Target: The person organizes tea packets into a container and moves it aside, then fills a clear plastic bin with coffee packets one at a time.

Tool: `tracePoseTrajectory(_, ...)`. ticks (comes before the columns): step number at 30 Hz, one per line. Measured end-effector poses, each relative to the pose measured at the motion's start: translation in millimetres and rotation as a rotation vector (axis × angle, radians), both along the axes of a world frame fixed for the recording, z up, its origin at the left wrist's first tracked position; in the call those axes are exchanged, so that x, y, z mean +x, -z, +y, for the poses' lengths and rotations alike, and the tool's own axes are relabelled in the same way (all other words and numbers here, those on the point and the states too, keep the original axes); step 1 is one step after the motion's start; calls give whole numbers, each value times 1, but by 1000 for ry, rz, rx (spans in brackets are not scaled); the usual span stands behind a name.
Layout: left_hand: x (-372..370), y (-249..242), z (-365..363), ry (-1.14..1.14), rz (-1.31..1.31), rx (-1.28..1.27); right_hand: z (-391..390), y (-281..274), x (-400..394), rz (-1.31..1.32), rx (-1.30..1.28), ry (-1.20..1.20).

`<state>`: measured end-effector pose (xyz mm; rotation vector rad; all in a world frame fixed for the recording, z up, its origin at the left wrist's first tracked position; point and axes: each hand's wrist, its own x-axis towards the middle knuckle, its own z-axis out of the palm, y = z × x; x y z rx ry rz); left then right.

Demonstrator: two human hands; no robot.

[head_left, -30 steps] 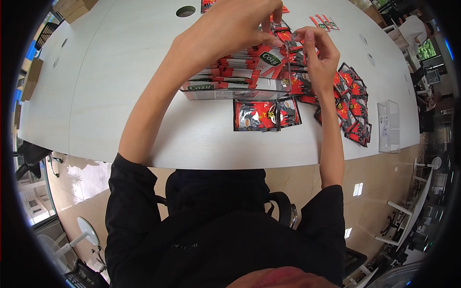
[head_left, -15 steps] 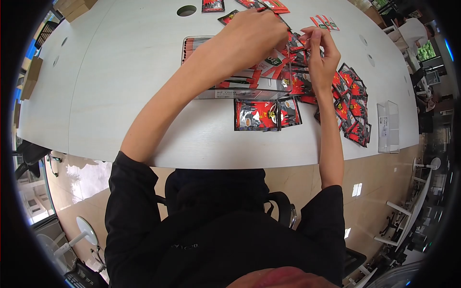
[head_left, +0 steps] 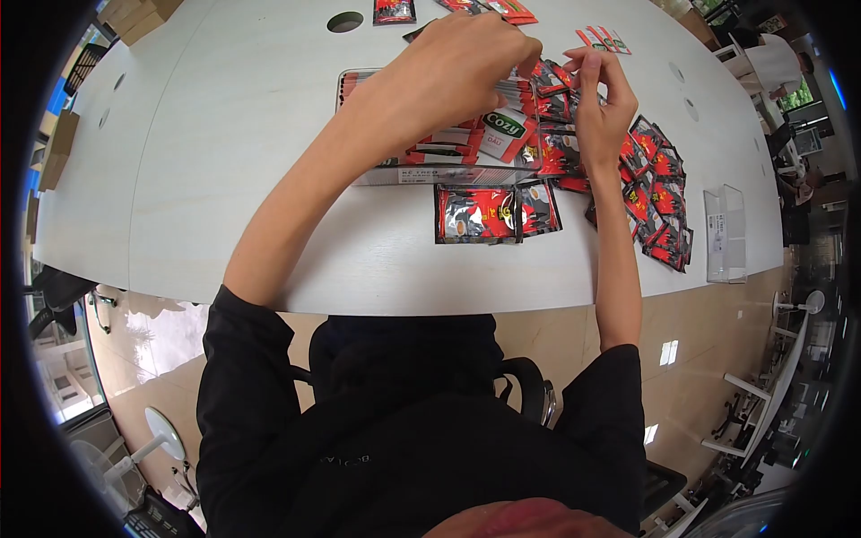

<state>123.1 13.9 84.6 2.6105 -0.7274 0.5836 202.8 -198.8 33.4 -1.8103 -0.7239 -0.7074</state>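
Observation:
My left hand [head_left: 466, 56] hangs over a clear plastic box [head_left: 439, 176], its fingers bent down, and I cannot make out anything between them. The box holds red and white packets, among them a Cozy packet [head_left: 504, 133] lying at its right end. Just right of the box is my right hand [head_left: 603, 94], its thumb and forefinger brought near each other beside the black and red sachets [head_left: 558, 151]; whether it pinches something is too small to tell. Two overlapping sachets [head_left: 480, 215] lie in front of the box.
More sachets [head_left: 668, 197] are heaped right of my right wrist. An empty clear tray [head_left: 725, 235] stands near the table's right edge. Small red packets [head_left: 603, 39] and further sachets [head_left: 395, 11] lie at the back. A person [head_left: 773, 65] is at the far right.
My left hand has shifted slightly left and toward me, and the Cozy packet in the box now shows more fully. My right hand has hardly moved.

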Motion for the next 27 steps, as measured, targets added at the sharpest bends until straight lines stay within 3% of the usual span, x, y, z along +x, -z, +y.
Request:
tracePoseTrajectory(5,-2,-15,4,-33,76,-4,-3,4,9,15,-110,8)
tracePoseTrajectory(7,-1,-26,19,-27,-137,-10,-4,10,24,9,-183,2)
tracePoseTrajectory(9,-11,-49,27,-88,-107,-13,-1,17,44,-12,-324,27)
tracePoseTrajectory(12,-24,-67,40,-97,-351,-110,16,34,85,26,-439,23)
tracePoseTrajectory(13,-23,-71,42,-99,-352,-107,23,42,100,-2,-496,67)
tracePoseTrajectory(15,-22,-83,46,-234,-94,-256,33,58,134,6,-574,89)
tracePoseTrajectory(17,-24,-86,48,-267,-122,-237,43,76,160,33,-693,173)
tracePoseTrajectory(22,-23,-82,56,-226,-239,-187,51,100,177,158,-597,103)
tracePoseTrajectory(27,-21,-82,56,-258,-199,-204,53,93,161,149,-675,249)
